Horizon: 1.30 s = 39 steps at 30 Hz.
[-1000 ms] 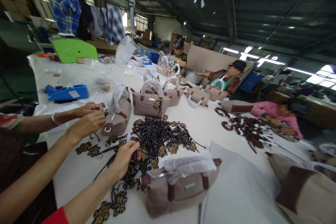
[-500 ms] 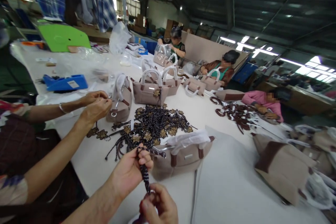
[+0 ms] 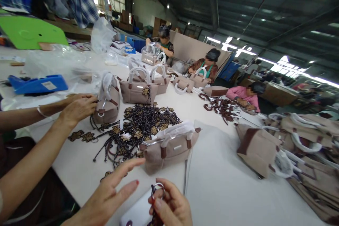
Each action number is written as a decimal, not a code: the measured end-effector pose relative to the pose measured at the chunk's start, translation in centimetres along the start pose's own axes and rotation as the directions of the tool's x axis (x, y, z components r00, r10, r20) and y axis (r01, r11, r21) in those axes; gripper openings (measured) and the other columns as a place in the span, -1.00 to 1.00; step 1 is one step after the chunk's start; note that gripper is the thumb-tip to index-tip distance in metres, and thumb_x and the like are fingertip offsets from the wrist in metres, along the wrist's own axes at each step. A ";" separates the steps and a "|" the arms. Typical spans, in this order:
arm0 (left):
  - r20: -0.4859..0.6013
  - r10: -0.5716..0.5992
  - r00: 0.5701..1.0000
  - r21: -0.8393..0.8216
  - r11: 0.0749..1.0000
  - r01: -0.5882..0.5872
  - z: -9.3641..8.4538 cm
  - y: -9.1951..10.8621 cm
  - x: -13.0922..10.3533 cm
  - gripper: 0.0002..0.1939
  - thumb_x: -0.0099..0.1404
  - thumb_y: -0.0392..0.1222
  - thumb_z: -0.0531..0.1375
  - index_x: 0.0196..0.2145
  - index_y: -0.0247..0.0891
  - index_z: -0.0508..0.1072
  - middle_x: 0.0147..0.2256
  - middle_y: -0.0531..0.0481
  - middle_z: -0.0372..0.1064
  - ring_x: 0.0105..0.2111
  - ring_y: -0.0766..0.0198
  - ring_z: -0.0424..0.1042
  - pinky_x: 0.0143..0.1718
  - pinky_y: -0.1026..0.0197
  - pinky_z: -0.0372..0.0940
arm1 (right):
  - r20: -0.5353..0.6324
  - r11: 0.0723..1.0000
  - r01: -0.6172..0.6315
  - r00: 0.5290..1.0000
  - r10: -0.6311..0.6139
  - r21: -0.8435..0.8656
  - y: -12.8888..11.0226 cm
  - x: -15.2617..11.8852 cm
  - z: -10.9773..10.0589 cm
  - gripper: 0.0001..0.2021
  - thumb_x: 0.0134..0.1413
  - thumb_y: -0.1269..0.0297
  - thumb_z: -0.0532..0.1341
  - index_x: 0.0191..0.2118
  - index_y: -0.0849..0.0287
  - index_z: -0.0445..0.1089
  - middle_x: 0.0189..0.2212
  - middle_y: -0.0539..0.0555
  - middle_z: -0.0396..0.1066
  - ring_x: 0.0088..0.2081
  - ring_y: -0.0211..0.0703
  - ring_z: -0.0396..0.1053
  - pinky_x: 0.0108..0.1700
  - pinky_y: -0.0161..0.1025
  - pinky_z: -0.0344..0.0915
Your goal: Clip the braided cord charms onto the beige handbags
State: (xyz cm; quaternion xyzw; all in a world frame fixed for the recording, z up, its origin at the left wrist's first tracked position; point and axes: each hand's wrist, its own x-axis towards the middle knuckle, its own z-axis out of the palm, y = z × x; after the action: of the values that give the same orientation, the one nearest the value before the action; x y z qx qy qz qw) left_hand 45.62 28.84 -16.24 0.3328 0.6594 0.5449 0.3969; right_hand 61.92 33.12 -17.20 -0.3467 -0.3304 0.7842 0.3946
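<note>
My left hand (image 3: 112,194) is open, its fingers stretched out and apart, holding nothing. Between the thumb and fingers of my right hand (image 3: 173,206) is a braided cord charm (image 3: 153,219) with a silver split ring at its top; its lower end drops out of the picture. Just beyond my hands stands a beige handbag (image 3: 169,153) with brown tabs and wrapped handles. Left of that bag lies a heap of black-and-white cord charms (image 3: 145,122) with leopard-print flower pieces. A white object (image 3: 137,210) lies beneath my hands, partly hidden.
At left, a co-worker's hands (image 3: 76,109) touch another beige handbag (image 3: 109,107). More handbags (image 3: 139,90) stand behind the heap. Brown straps (image 3: 222,107) lie farther right. A bag on its side (image 3: 255,148) and stacked bags (image 3: 312,169) fill the right. Several people sit across the table.
My left hand has let go of the cord and opened. The charm has dropped lower in my right hand, its ring now at the fingertips. The co-worker's hands shifted left in view as the camera turned right.
</note>
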 end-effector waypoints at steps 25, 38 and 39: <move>0.421 -0.204 0.884 -0.085 0.961 0.263 5.9 0.7 0.6 -0.77 0.03 -0.05 0.21 -0.48 -0.31 0.42 -0.55 0.05 0.33 -0.50 0.30 0.27 -0.43 0.30 0.15 | 0.001 0.943 0.105 0.994 -0.111 -0.314 0.9 -1.0 -4.4 -0.50 -0.09 -0.01 0.25 -0.03 0.15 0.36 -0.42 0.06 0.44 -0.45 -0.24 0.41 -0.44 -0.34 0.32; 0.425 -0.301 0.854 -0.073 0.928 0.364 6.2 0.4 1.2 -0.74 0.04 -0.03 0.20 -0.53 -0.33 0.40 -0.58 0.02 0.33 -0.53 0.33 0.22 -0.44 0.30 0.11 | -0.069 0.682 0.163 0.951 -0.300 -0.713 -0.4 -1.3 -4.7 -0.64 0.02 -0.03 0.14 -0.12 0.00 0.44 -0.26 0.05 0.49 -0.22 -0.13 0.42 -0.12 -0.27 0.34; 0.422 -0.308 0.853 -0.075 0.925 0.372 6.2 0.4 1.2 -0.74 0.04 -0.04 0.20 -0.53 -0.33 0.41 -0.58 0.03 0.32 -0.53 0.34 0.22 -0.44 0.30 0.10 | -0.058 0.678 0.177 0.949 -0.308 -0.713 -0.4 -1.2 -4.7 -0.64 0.02 -0.03 0.14 -0.12 0.00 0.45 -0.27 0.05 0.49 -0.24 -0.14 0.42 -0.14 -0.28 0.35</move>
State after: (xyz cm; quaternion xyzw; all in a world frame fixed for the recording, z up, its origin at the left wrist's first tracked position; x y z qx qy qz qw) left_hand 50.51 32.79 -16.60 0.2838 0.5678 0.4349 0.6387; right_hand 66.40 33.42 -19.03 -0.4897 -0.6098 0.5074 0.3617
